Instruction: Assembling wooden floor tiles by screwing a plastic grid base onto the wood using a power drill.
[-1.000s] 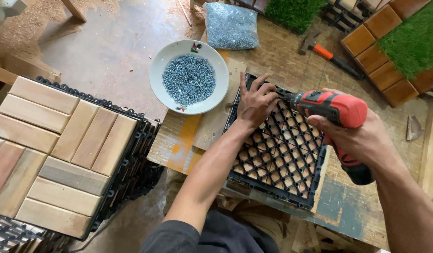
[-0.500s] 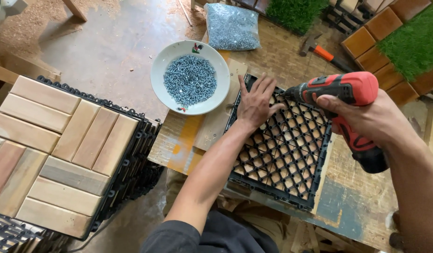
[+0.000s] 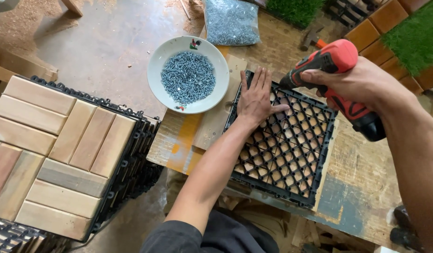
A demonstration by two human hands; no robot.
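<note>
On a worn, paint-stained wooden workbench, a black plastic grid tile is pressed flat by the open left hand. A red cordless screwdriver is gripped by the closed right hand above the tile's far edge. A white bowl of screws sits left; stacked wooden deck tiles rest on the dusty concrete floor.

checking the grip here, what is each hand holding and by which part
Right hand holds the red drill around its handle. Left hand holds nothing, pressing flat on the black grid tile.

Red-black drill, black lattice grid — white bowl, grey screws.
</note>
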